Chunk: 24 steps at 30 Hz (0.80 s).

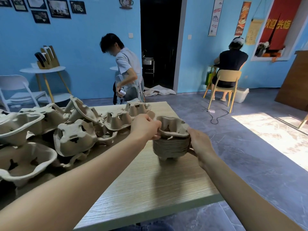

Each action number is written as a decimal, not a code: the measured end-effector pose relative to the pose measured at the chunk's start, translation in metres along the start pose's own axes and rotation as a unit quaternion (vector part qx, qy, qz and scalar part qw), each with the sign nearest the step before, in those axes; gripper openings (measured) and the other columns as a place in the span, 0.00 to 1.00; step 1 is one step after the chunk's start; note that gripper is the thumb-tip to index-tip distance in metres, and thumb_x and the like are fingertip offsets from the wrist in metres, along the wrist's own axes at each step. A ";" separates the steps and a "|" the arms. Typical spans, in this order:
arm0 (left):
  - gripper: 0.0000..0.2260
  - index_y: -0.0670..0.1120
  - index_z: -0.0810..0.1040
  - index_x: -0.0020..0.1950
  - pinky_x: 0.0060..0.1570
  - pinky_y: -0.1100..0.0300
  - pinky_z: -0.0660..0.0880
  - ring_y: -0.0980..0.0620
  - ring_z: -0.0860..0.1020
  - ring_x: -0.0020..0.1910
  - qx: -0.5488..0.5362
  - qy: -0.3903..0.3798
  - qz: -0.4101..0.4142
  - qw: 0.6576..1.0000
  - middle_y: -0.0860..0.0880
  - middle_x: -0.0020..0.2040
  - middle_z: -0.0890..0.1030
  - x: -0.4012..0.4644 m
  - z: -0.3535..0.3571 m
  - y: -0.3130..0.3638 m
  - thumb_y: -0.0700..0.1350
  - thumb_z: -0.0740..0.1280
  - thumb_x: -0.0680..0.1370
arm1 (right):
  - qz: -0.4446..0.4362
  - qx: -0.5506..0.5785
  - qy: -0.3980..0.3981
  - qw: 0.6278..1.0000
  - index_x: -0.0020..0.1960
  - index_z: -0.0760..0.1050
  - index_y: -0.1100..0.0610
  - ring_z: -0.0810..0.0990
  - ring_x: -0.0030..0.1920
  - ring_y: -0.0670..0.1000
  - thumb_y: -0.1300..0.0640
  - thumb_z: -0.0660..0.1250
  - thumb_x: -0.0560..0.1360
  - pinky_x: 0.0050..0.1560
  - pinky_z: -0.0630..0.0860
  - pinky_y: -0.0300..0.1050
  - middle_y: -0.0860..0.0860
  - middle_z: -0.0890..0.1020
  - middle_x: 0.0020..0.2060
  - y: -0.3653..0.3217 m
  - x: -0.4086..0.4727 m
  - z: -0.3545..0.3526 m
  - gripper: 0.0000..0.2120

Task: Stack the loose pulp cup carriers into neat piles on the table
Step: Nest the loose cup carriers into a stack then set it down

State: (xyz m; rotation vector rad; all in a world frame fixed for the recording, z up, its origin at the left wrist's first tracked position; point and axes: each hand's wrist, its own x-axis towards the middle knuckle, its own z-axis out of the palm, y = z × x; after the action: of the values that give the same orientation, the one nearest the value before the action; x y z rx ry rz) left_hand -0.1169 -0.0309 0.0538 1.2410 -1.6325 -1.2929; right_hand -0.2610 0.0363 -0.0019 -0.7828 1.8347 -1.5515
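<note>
Both hands [145, 126] around the stack [171, 145], fingertips hidden behind it.

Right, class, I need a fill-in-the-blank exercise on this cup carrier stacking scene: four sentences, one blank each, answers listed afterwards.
1. The stack of pulp carriers stands on the wooden ____.
2. The left hand and right hand both grip the ____ carrier of the stack.
3. The loose carriers lie in a heap to the ____ of the stack.
4. The wall behind the table is painted ____.

Missing words: table; top; left; blue.
</note>
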 end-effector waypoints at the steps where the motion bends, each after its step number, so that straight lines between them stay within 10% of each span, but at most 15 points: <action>1: 0.08 0.43 0.68 0.39 0.36 0.56 0.80 0.51 0.75 0.26 0.010 -0.005 -0.001 1.000 0.45 0.32 0.75 0.000 0.000 -0.003 0.36 0.65 0.74 | -0.004 -0.004 -0.001 1.000 0.42 0.74 0.55 0.76 0.45 0.54 0.48 0.61 0.76 0.52 0.76 0.57 0.55 0.78 0.44 0.000 0.001 0.001 0.12; 11: 0.09 0.47 0.71 0.54 0.53 0.51 0.75 0.50 0.75 0.48 0.191 0.047 0.116 0.974 0.46 0.53 0.74 0.031 -0.024 -0.035 0.49 0.64 0.77 | -0.050 -0.073 0.034 0.996 0.35 0.66 0.54 0.67 0.36 0.50 0.58 0.57 0.77 0.36 0.64 0.46 0.50 0.69 0.33 0.000 0.012 0.009 0.11; 24: 0.07 0.41 0.74 0.53 0.46 0.52 0.70 0.43 0.70 0.56 0.593 0.151 0.212 0.762 0.42 0.56 0.72 0.085 -0.068 -0.080 0.38 0.59 0.77 | -0.069 -0.101 0.052 0.991 0.35 0.64 0.55 0.65 0.35 0.49 0.58 0.57 0.77 0.35 0.60 0.47 0.50 0.67 0.34 0.000 0.016 0.014 0.12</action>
State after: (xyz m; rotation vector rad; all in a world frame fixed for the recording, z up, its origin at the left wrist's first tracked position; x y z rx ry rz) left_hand -0.0584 -0.1350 -0.0092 1.4531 -2.3270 0.3951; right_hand -0.2602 0.0152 -0.0046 -0.9555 2.0768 -1.5336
